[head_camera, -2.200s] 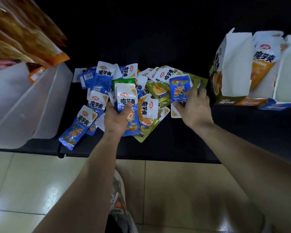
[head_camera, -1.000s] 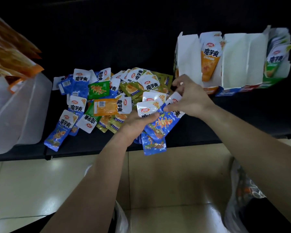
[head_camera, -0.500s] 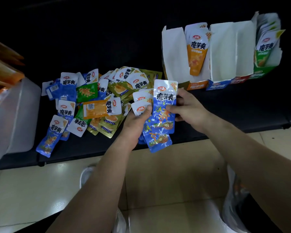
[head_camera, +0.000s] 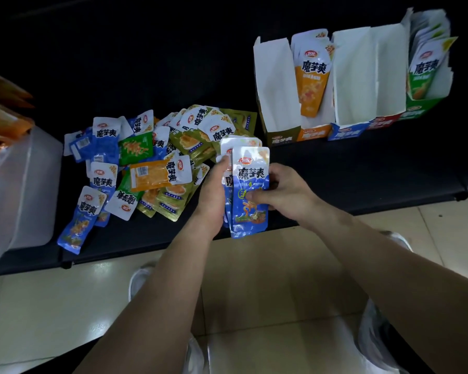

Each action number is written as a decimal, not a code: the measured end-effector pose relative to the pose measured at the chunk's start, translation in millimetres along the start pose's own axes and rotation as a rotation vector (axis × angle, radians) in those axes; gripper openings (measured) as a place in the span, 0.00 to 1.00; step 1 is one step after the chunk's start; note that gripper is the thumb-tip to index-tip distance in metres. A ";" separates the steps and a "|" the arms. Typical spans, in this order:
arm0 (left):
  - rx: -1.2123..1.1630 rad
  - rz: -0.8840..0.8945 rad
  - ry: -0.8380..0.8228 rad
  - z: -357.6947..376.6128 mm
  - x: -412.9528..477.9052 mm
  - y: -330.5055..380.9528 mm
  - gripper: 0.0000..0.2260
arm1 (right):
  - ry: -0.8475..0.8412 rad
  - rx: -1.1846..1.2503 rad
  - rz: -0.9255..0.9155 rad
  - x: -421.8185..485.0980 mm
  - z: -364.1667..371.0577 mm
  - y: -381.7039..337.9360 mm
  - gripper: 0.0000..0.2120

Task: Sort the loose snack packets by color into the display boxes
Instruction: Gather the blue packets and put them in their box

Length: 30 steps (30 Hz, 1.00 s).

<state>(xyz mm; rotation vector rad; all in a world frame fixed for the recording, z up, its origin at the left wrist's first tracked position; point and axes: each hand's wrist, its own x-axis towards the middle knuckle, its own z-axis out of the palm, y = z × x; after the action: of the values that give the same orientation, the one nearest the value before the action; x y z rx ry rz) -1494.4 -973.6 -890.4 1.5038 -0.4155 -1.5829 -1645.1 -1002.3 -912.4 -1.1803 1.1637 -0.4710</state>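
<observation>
Blue packets (head_camera: 250, 168) are being squared up, left hand (head_camera: 212, 195) gripping one edge, right hand (head_camera: 289, 190) pinching the other; edges want aligning before entering the blue display box (head_camera: 347, 132).

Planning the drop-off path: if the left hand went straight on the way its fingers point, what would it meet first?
Probably the nearest olive-green packets, lying just beyond the left hand, which holds the blue packets. The olive display box stands farther on. The hand's height above the packets is unclear.
</observation>
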 end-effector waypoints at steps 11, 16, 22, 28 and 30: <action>-0.068 -0.087 -0.062 -17.7 -2.6 2.0 0.19 | -0.043 0.183 -0.031 -3.3 -15.8 -8.6 0.20; -0.117 -0.161 -0.075 -16.6 -3.3 2.2 0.16 | -0.072 0.145 0.035 1.2 -16.5 -10.2 0.21; 0.027 -0.003 0.026 -9.8 -2.6 0.1 0.10 | -0.032 0.123 0.054 2.7 -12.0 -4.3 0.19; -0.094 -0.096 -0.031 2.5 -6.8 7.4 0.06 | 0.048 0.201 0.025 -1.8 -26.8 -0.4 0.16; -0.035 -0.034 -0.036 5.8 -8.9 7.3 0.04 | 0.036 0.235 -0.005 -5.3 -30.5 -1.2 0.16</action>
<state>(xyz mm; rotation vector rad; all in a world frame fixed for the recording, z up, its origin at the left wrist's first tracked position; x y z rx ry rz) -1498.3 -972.7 -878.1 1.4652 -0.3828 -1.6375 -1673.8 -1012.7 -907.0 -0.9755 1.1030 -0.6175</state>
